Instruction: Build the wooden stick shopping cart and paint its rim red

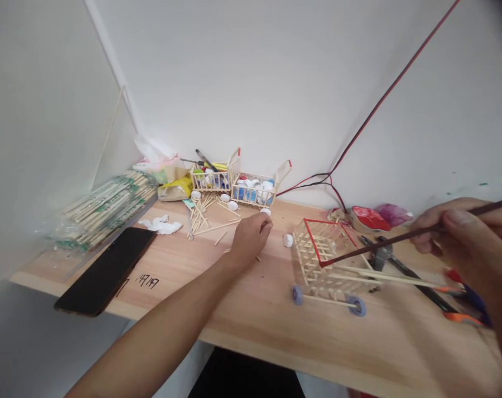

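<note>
A small cart [329,260] built of pale wooden sticks stands right of centre on a wooden table [255,320], with a red-edged top rim and blue wheels [357,305] at its near side. The person's right hand [462,232], at the right edge of the view, is closed on a thin dark stick [400,236], pinched under the thumb; the stick slants down to the left and its tip meets the cart's red rim. The left hand [251,235] reaches forward across the table, well apart from the right, fingers curled down, their tips beside a white bottle cap [266,211] (whether they grip anything cannot be told). A second white cap [288,240] lies between that hand and the cart. Just behind the cart's right side lie pliers [383,254] and a red-stained dish [369,218]. At the back, against the white wall, two more stick carts [257,190] hold bottle caps, with loose sticks [201,213] scattered in front. To the left are a crumpled tissue [162,225], a black phone [105,271] and bagged bundles of sticks [105,210]. Red and black wires [359,132] climb the wall.
</note>
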`<state>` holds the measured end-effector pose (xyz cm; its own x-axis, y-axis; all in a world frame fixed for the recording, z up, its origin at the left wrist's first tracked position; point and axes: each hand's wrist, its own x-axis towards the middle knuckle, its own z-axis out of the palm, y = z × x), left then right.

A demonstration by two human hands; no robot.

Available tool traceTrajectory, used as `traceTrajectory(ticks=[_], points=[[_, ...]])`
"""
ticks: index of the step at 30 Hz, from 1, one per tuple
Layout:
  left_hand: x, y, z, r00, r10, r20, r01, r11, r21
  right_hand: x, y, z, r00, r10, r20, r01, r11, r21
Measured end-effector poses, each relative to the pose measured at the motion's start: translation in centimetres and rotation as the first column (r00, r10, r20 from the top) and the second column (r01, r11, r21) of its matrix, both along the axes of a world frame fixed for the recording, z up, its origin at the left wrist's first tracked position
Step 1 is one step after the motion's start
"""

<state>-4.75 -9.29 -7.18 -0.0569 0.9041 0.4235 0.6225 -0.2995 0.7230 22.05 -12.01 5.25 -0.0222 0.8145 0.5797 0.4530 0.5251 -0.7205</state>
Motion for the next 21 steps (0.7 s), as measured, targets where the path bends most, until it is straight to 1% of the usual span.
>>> traceTrajectory(ticks=[3, 7, 11, 14, 17, 21], points=[[0.0, 0.0, 0.0, 1.000, 0.005, 0.006, -0.005, 1.000, 0.008, 0.0, -0.1, 0.1, 0.998, 0.057, 0.017, -0.057, 0.998, 0.002], [-0.1, 0.0, -0.1, 1.000, 0.005, 0.007, -0.005, 1.000, 0.027, -0.3, 0.1, 0.4, 0.999, 0.034, 0.017, -0.032, 0.997, -0.065], [-0.3, 0.2, -0.3, 1.000, 0.013, -0.007, -0.013, 0.999, 0.047, -0.1, 1.0, 0.4, 0.993, 0.111, -0.032, -0.114, 0.986, -0.123], [-0.5, 0.3, -0.5, 1.000, 0.018, -0.007, -0.017, 0.998, 0.053, 0.3, 1.5, 0.4, 0.994, 0.098, -0.038, -0.103, 0.985, -0.141], [-0.5, 0.4, -0.5, 1.000, 0.015, 0.001, -0.015, 0.998, 0.058, 0.4, 1.4, 0.6, 0.993, 0.101, -0.062, -0.110, 0.983, -0.150], [-0.5, 0.4, -0.5, 1.000, 0.013, 0.008, -0.014, 0.998, 0.056, 0.3, 1.0, 0.9, 0.997, 0.078, -0.014, -0.080, 0.988, -0.135]])
